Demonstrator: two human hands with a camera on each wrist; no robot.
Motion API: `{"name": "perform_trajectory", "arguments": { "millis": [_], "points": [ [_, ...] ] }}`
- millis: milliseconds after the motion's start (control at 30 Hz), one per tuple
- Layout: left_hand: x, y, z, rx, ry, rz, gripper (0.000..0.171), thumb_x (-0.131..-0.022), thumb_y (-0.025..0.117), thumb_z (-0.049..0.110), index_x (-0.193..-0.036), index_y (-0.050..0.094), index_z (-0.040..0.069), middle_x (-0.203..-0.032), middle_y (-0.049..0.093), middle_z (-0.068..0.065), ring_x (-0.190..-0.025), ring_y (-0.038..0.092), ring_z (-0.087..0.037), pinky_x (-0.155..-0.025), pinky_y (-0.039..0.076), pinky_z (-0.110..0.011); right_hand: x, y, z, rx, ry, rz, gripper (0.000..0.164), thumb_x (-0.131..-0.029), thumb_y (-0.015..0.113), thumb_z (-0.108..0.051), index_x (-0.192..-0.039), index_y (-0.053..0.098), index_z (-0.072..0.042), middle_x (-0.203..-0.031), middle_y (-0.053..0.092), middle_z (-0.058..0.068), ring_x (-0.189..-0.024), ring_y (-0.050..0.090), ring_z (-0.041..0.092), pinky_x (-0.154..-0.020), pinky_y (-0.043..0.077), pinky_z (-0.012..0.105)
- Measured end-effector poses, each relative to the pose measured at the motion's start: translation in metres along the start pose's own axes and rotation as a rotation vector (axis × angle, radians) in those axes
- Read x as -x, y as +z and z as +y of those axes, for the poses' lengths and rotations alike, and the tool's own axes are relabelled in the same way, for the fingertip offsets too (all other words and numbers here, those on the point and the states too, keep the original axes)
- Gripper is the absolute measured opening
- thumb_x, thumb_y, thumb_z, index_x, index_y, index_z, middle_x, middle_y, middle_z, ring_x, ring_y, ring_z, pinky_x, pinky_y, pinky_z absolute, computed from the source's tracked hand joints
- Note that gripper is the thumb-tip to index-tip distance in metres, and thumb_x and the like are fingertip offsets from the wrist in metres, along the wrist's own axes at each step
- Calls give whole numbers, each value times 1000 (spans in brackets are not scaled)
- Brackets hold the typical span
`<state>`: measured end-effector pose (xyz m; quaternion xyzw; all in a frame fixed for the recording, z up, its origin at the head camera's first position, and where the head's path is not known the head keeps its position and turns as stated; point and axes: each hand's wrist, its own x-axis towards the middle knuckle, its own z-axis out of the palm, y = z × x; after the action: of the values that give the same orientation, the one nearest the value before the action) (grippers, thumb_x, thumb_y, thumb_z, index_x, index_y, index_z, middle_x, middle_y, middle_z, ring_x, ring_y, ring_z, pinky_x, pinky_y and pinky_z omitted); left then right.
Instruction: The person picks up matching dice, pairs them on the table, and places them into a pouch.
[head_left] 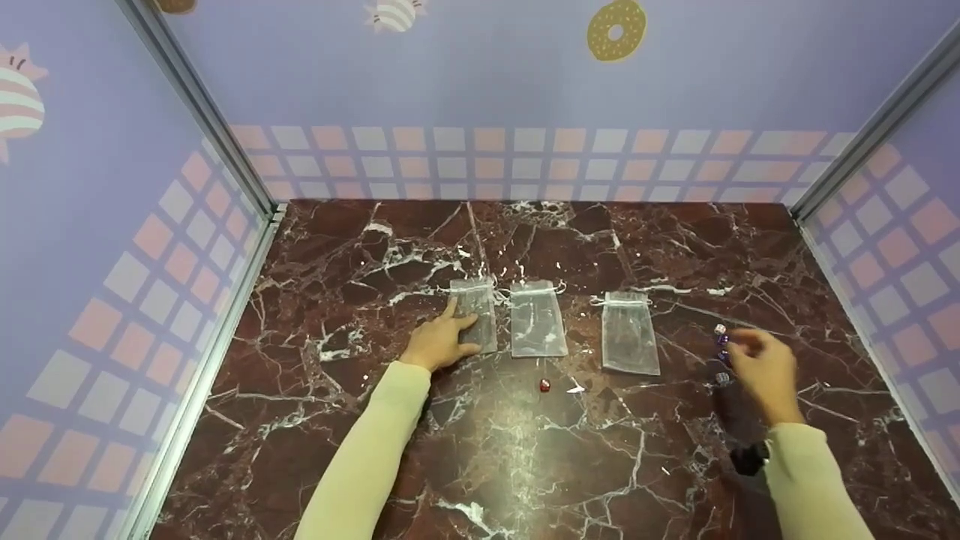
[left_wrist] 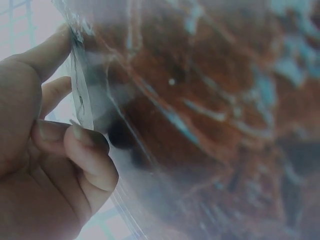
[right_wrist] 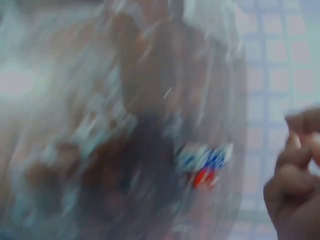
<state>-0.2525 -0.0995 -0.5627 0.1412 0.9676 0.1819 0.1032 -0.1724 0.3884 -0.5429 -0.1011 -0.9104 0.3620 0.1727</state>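
A sheer white drawstring pouch (head_left: pixel 486 330) lies flat at the left of a row of three. My left hand (head_left: pixel 439 340) rests on it with fingers spread; in the left wrist view the hand (left_wrist: pixel 60 135) reaches its edge. The middle pouch (head_left: pixel 538 322) and the right pouch (head_left: pixel 628 337) lie flat too. At the right, my right hand (head_left: pixel 766 367) bends its fingers beside several small dice, among them a whitish die (head_left: pixel 720 329) and a dark die (head_left: pixel 722 379). I cannot tell whether its fingertips pinch one. A red die (head_left: pixel 544 385) sits below the middle pouch.
The dark red marble-patterned tabletop (head_left: pixel 465 450) is bounded by a patterned back wall (head_left: pixel 510 90) and side walls (head_left: pixel 90 300). A black object (head_left: pixel 748 457) shows at the right wrist. The right wrist view is blurred, with white, blue and red dice (right_wrist: pixel 205 177) in it.
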Motion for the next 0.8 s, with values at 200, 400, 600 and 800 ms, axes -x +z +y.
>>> {"name": "perform_trajectory", "arguments": {
  "millis": [200, 400, 600, 800],
  "points": [
    [1, 1, -1, -7, 13, 9, 68, -86, 72, 50, -146, 51, 25, -160, 19, -19, -117, 54, -49, -91, 48, -59, 9, -10, 30, 55, 189, -17, 30, -87, 69, -8, -113, 66, 8, -76, 60, 5, -59, 48, 5, -54, 39, 19],
    [1, 1, -2, -4, 5, 6, 68, -86, 72, 51, -146, 50, 26, -161, 18, -17, -121, 52, -48, -95, 45, -60, 13, -5, 44, 34, 222, -96, 40, -91, 71, -17, -119, 62, 10, -73, 59, 4, -53, 49, 8, -48, 40, 22],
    [0, 2, -2, -3, 5, 4, 68, -86, 72, 50, -146, 51, 26, -161, 18, -18, -120, 52, -49, -94, 46, -60, 15, 1, 47, 66, 232, -90, 38, -91, 72, -20, -112, 66, 10, -74, 60, 6, -60, 49, 11, -51, 39, 23],
    [0, 3, -2, -4, 16, 8, 68, -86, 72, 49, -146, 51, 24, -160, 19, -19, -119, 54, -49, -92, 47, -58, 16, 7, 46, 94, 248, -51, 33, -91, 72, -20, -107, 68, 9, -76, 65, 12, -68, 55, 22, -63, 41, 34]
  ]
}}
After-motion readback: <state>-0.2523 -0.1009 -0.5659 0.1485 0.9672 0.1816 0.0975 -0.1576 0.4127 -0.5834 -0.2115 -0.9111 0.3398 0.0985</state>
